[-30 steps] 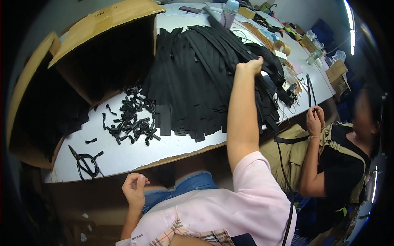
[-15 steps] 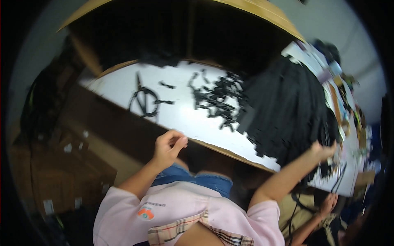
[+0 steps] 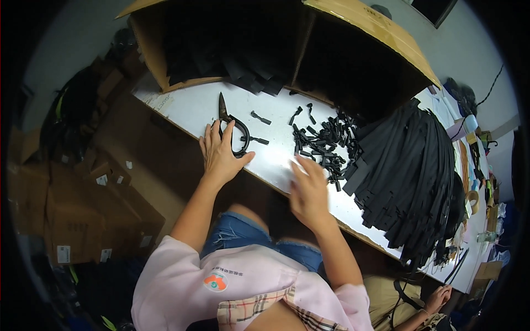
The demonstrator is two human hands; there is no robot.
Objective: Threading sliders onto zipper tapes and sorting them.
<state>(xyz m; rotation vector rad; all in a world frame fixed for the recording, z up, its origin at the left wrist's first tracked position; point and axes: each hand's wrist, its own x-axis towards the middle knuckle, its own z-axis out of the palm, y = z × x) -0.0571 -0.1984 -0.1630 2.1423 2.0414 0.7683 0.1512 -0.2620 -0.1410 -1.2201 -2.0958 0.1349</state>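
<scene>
My left hand (image 3: 222, 151) lies at the table's near edge with its fingers spread, their tips over the handles of black-handled scissors (image 3: 223, 105) whose blades point away from me. Blurred by motion, my right hand (image 3: 311, 193) hovers above the table edge, nearest to a loose heap of small black pieces (image 3: 326, 140) that look like plastic pulls or clips. What its fingers hold, if anything, I cannot make out. Two similar pieces lie apart by the scissors, one of them partly behind a handle loop. Right of the heap spreads a thick bundle of black straps (image 3: 408, 182).
A large open cardboard box (image 3: 375, 22) stands on its side at the back of the white table (image 3: 193, 96), black strips inside. Brown cartons (image 3: 99, 209) are stacked on the floor at left. At lower right a co-worker's hand (image 3: 438, 298) shows beside the table.
My right hand has left the black straps and moved leftward to the small pieces. My left hand has gone forward onto the scissors, its fingers spreading. The view has shifted.
</scene>
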